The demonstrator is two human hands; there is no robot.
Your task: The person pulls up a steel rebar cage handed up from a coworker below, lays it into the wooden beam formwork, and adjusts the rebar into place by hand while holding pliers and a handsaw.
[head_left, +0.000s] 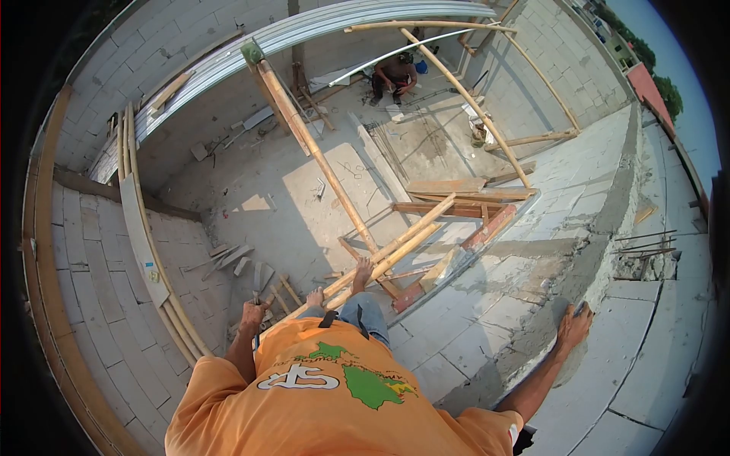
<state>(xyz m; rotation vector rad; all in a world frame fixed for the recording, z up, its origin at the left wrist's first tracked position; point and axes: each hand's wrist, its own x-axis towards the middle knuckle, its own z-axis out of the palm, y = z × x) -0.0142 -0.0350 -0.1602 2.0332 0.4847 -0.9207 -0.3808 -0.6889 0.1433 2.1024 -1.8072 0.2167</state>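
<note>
My left hand (255,313) is closed beside my left leg, around a thin dark object whose kind I cannot make out. My right hand (574,327) leans on the mortar-smeared block wall (532,334), its thumb and fingers apart; a small dark patch shows between them, too small to name. My bare feet stand on bamboo poles (411,245) that cross above the floor. An orange shirt (327,395) covers my torso at the bottom of the view.
Far below, a person (395,76) crouches on the concrete floor (281,205). Bamboo props (327,167) and wooden planks (445,186) stand ahead. Long metal channels (304,38) span the far side. Rebar ends (646,242) stick out at right. Broken blocks (242,266) lie below left.
</note>
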